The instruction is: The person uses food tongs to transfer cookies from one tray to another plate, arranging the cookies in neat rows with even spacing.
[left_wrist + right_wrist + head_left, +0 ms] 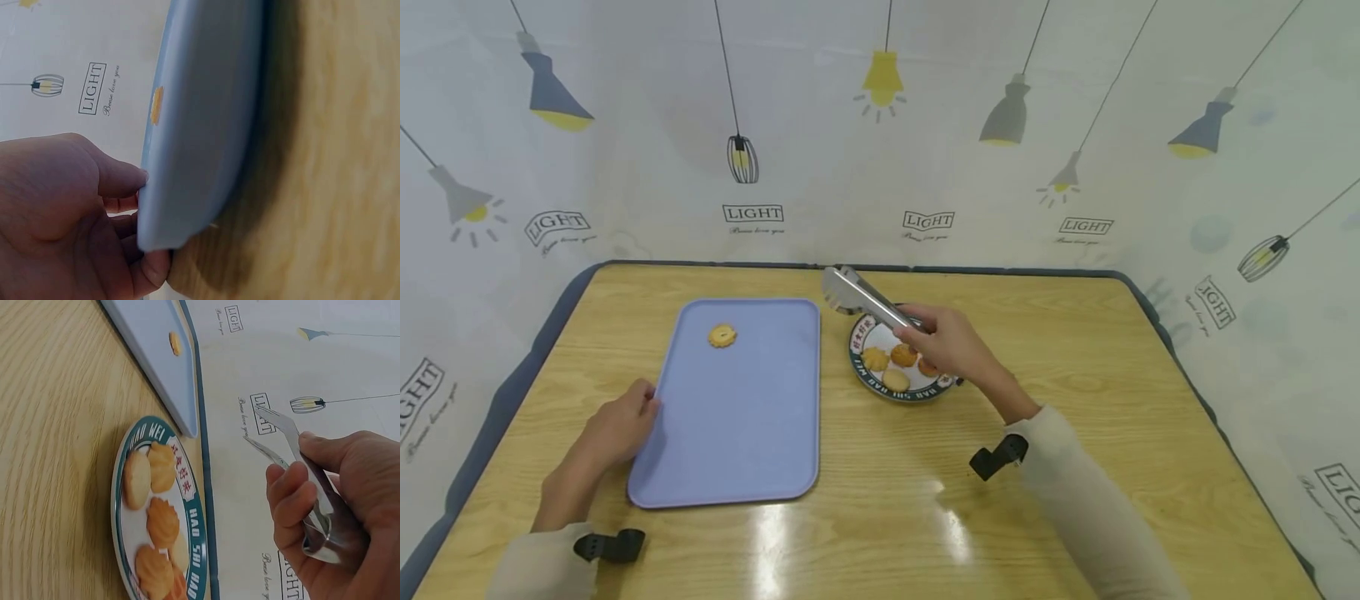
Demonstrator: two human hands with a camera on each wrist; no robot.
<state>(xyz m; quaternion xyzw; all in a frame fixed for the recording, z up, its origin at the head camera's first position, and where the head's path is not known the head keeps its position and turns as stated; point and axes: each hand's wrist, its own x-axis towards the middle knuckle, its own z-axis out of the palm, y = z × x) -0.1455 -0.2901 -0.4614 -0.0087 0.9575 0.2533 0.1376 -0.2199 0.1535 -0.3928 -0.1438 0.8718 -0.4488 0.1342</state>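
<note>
My left hand (pixel 617 423) grips the left rim of a light blue tray (pixel 737 417), thumb on the rim and fingers below it in the left wrist view. One round cookie (pixel 722 336) lies near the tray's far left corner. With my right hand (pixel 951 342) I hold metal food tongs (pixel 880 307), fingers curled round their arms. The tongs point up and left above a round plate (pixel 859 379) with a dark green lettered rim. Several cookies (pixel 164 522) lie on that plate, partly hidden by my right hand in the head view. Nothing shows between the tong tips.
Both tray and plate rest on a wooden table (pixel 1060 500) with a dark edge strip. A strip of tabletop separates them. A pale wall covering (pixel 820 167) with printed lamps stands behind and at the sides. Black wrist cameras (pixel 998 457) sit on both sleeves.
</note>
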